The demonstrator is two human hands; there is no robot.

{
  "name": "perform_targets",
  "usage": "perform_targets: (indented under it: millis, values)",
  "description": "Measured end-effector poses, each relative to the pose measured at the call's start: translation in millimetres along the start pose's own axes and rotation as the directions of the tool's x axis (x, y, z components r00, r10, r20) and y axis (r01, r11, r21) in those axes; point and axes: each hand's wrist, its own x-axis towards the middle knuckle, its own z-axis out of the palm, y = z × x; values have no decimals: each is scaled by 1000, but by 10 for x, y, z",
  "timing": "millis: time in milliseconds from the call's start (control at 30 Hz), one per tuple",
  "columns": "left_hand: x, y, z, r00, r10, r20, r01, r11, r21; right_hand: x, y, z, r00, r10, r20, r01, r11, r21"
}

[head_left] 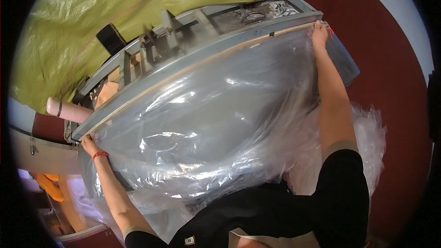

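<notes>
With the clear plastic sheet point(202, 105) along the grey frame point(285, 23)'s near side, your left hand point(90, 145) and right hand point(320, 35) pinched its edge at opposite ends, where even tension probably served best.

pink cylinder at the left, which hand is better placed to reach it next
Left, probably: the left hand is at the left end of the grey rail, close to the pink cylinder, while the right hand is at the right end, across the clear plastic sheet.

Yellow-green tarp point(151, 0); black rectangular object point(110, 39); pink cylindrical bottle point(69, 109).
</notes>
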Motion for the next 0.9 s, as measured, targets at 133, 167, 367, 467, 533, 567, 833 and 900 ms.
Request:
perform_targets:
  millis: [133, 167, 367, 467, 533, 567, 833, 900]
  values:
    - [-15, 25, 11, 985, 75, 155, -87, 994, 71, -74, -161, -312, 951, -106, 289, 125, 991, -46]
    - [-132, 121, 99, 987, 71, 145, -82, 994, 76, -242, -369, -446, 935, -194, 298, 242, 961, -135]
    - [-820, 805, -349, 925, 187, 329, -258, 948, 185, -594, -595, -1172, 967, -249, 49, 244, 860, -448]
    - [-1151, 1071, -252, 896, 232, 378, -283, 955, 85, -567, -419, -1559, 908, -418, -22, 293, 672, -680]
    - [-1300, 1186, -313, 893, 229, 387, -251, 968, 7, -677, -694, -1313, 833, -552, -28, 317, 519, -794]
    - [-1365, 1236, -349, 901, 216, 377, -228, 974, -13, -947, -1030, -1005, 811, -576, 100, 494, 583, -645]
    - [-1644, 1459, -824, 925, 215, 312, -241, 969, 47, -3759, -2587, 1148, 16, -650, 760, 675, 567, 471]
    - [-1591, 1486, -810, 917, 237, 321, -265, 963, 44, -4025, -2463, 1454, 32, -713, 700, 694, 520, 498]
